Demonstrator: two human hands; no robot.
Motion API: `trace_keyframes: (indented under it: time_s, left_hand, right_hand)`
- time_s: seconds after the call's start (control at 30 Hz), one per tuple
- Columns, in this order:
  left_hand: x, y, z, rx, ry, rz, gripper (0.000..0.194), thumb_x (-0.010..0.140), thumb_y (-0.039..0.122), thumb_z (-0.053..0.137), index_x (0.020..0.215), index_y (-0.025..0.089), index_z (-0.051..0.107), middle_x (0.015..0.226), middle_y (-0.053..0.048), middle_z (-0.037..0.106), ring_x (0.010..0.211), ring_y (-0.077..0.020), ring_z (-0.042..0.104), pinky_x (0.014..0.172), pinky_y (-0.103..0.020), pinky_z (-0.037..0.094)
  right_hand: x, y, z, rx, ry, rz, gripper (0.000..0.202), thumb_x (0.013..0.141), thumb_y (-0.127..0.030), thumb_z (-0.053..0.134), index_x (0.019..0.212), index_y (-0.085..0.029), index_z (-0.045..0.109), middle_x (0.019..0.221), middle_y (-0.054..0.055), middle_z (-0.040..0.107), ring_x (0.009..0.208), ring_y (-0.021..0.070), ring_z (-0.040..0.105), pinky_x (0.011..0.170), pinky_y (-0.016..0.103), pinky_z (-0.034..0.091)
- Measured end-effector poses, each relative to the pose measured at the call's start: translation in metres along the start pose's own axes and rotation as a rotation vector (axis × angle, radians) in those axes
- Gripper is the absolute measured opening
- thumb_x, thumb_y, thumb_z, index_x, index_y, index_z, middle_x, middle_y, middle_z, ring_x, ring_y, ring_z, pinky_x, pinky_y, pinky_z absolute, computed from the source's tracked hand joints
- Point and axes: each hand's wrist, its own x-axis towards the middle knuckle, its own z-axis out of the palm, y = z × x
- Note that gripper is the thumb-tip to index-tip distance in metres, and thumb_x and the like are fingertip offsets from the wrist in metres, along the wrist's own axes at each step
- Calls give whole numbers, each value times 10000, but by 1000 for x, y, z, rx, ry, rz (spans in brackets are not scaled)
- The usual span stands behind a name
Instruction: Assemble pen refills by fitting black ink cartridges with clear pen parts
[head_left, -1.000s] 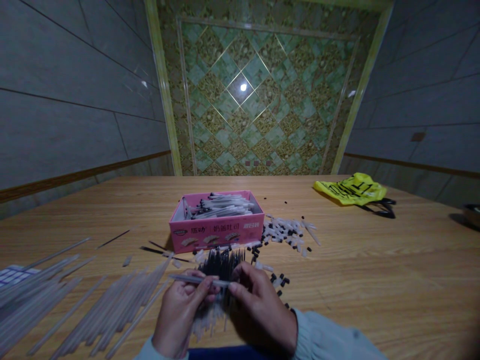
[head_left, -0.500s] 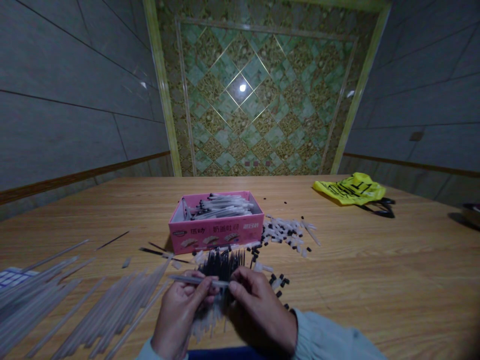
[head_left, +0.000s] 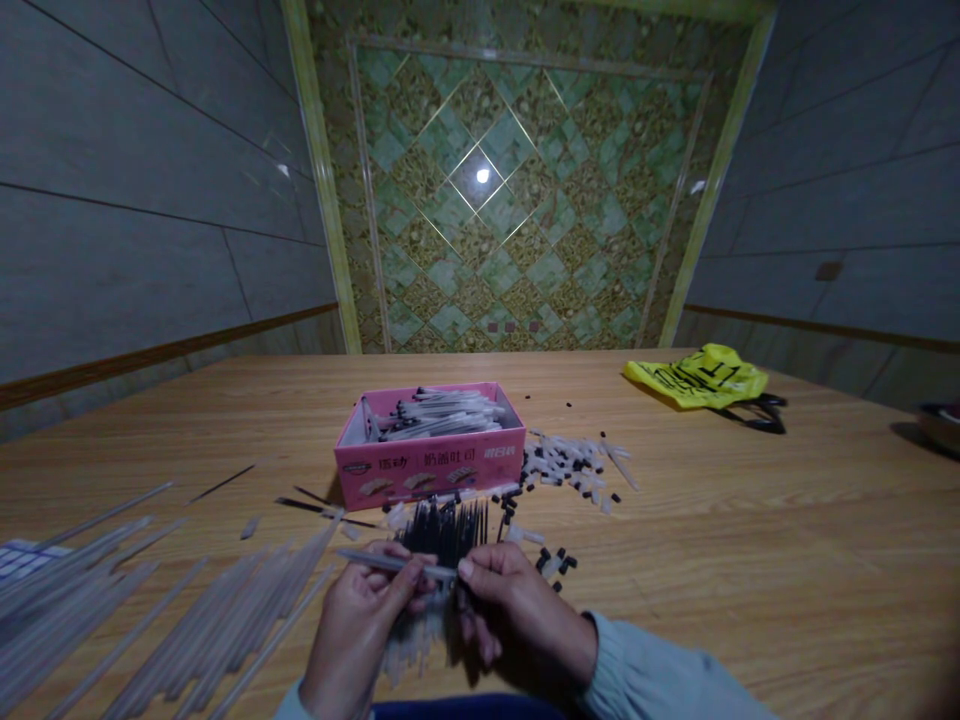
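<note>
Between the thumb and fingers of my left hand (head_left: 367,610) lies a slim translucent pen barrel (head_left: 386,561), nearly level, its free end pointing left. The thumb and index finger of my right hand (head_left: 517,600) pinch the barrel's right end; whether a small part sits between those fingertips is hidden. My other right fingers hang down, loosely curled. Just beyond and below both hands is a bundle of thin black-and-clear pen refills (head_left: 446,528), partly covered by them. Behind it stands a pink box (head_left: 431,470) filled with black-tipped pens (head_left: 446,412).
Loose clear barrels (head_left: 232,620) lie in rows at the left, near a blue-and-white checked item (head_left: 30,560). Small white and black caps (head_left: 566,460) are scattered right of the box. A yellow bag (head_left: 697,378) lies at the far right of the wooden table (head_left: 750,540).
My right hand's lower fingers have opened out downward, while its thumb and index finger stay at the barrel's end. The left hand has barely moved.
</note>
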Motion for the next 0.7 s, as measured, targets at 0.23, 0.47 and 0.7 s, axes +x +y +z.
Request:
trace_keyframes:
  time_s: [0.23, 0.47, 0.7]
  left_hand:
    - [-4, 6, 2, -90, -28, -66, 388, 675, 410, 692, 942, 152, 579, 632, 13, 602, 568, -116, 554, 473, -209, 434]
    - [-5, 3, 1, -134, -106, -138, 444, 743, 403, 619, 1100, 143, 570, 568, 64, 473, 437, -63, 391, 394, -194, 296]
    - [0, 0, -1, -21, -134, -173, 571, 654, 491, 678, 1068, 102, 619, 520, 91, 388, 362, -14, 253, 361, -177, 134]
  right_hand:
    - [5, -40, -39, -826, 360, -346, 314, 857, -371, 484, 631, -158, 527, 598, 6, 567, 571, 121, 519, 530, 209, 360]
    - [-1, -59, -81, -1507, 355, -174, 276, 655, -70, 548, 838, -212, 698, 840, 53, 674, 793, 189, 590, 658, 240, 356]
    - [0, -49, -82, -1558, 322, -200, 313, 676, -76, 530, 889, -235, 696, 886, 39, 652, 819, 175, 575, 654, 231, 340]
